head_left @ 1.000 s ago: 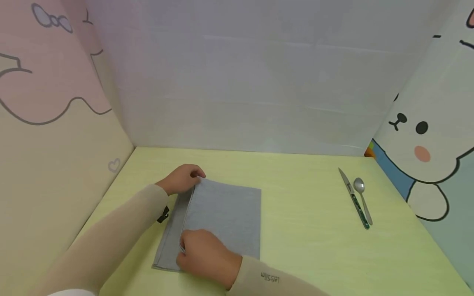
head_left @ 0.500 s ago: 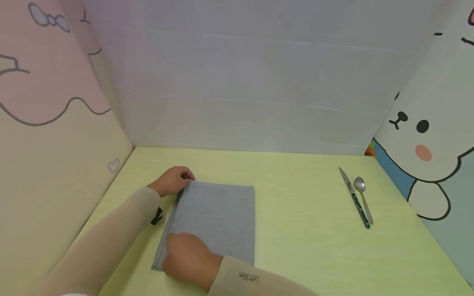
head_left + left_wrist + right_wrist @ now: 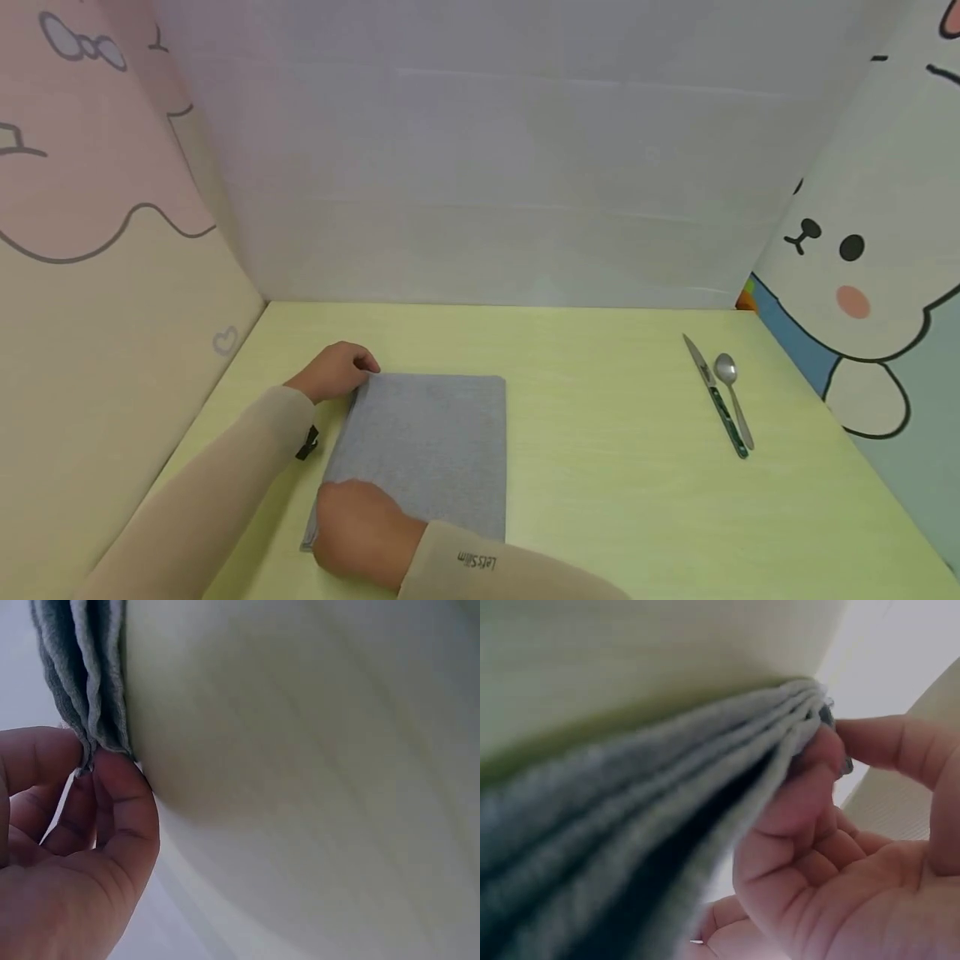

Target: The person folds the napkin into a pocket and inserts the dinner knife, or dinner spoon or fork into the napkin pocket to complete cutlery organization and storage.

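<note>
A grey cloth, folded in layers into a rough rectangle, lies on the left half of the table. At its far left corner my left hand pinches the edge; in the left wrist view the layered cloth is caught between thumb and fingertips. My right hand holds the near left edge, its fingers mostly hidden in the head view. Seen from the right wrist, thumb and fingers pinch the gathered corner of the stacked cloth layers.
On the right side of the pale yellow table lie a knife with a dark green handle and a metal spoon beside it. A whitish wall stands behind, with patterned panels at both sides.
Both hands have moved left, drawing the upper layer's edge over the lower layer. The strip of lower cloth that showed at the left is now nearly covered.
</note>
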A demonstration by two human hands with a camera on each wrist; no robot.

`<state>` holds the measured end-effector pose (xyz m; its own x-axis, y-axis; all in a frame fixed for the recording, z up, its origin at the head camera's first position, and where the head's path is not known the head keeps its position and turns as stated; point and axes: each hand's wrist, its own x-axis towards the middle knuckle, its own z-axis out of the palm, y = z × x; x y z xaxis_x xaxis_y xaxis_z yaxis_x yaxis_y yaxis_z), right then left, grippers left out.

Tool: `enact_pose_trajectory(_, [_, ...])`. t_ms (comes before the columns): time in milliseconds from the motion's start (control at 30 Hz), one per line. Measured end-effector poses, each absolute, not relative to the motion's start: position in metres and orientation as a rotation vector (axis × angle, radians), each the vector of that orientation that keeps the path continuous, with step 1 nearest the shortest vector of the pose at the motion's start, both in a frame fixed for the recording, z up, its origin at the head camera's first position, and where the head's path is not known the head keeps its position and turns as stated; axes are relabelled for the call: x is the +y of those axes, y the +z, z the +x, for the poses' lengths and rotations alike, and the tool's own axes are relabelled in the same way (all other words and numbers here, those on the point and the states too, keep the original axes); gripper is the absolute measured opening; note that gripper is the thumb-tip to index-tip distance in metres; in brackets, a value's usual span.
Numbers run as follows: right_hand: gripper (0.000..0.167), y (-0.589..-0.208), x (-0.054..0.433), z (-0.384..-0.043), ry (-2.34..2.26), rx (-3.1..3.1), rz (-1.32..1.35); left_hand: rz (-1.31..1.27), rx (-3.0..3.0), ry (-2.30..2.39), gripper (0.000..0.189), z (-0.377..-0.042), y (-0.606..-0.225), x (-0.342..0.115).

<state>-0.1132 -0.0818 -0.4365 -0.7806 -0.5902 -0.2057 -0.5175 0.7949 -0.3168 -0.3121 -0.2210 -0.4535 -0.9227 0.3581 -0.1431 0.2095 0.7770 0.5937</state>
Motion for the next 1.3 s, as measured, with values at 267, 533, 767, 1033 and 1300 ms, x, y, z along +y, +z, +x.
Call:
enact_pose_trajectory(267, [0.012,-0.445,-0.090,-0.109,-0.208,2.681,-0.836,0.401,2.742,0.801,0.019,-0.313,-0.452,-0.219])
enact_pose_trajectory(533, [0.025,-0.448,-0.089,-0.111,-0.100,2.628,-1.008,0.376,2.739,0.697,0.009,-0.313,-0.446,-0.217])
enact_pose_trajectory(767, [0.028,-0.446,-0.090,-0.115,-0.061,2.525,-1.117,0.347,2.730,0.638,0.008,-0.313,-0.440,-0.214])
enact_pose_trajectory(1033, [0.006,-0.444,-0.094,-0.116,-0.016,2.513,-1.186,0.368,2.725,0.589,0.013,-0.314,-0.430,-0.215])
enact_pose_trajectory(1300, [0.008,-0.430,-0.065,-0.134,-0.115,2.468,-1.146,0.348,2.751,0.543,0.014,-0.312,-0.435,-0.216])
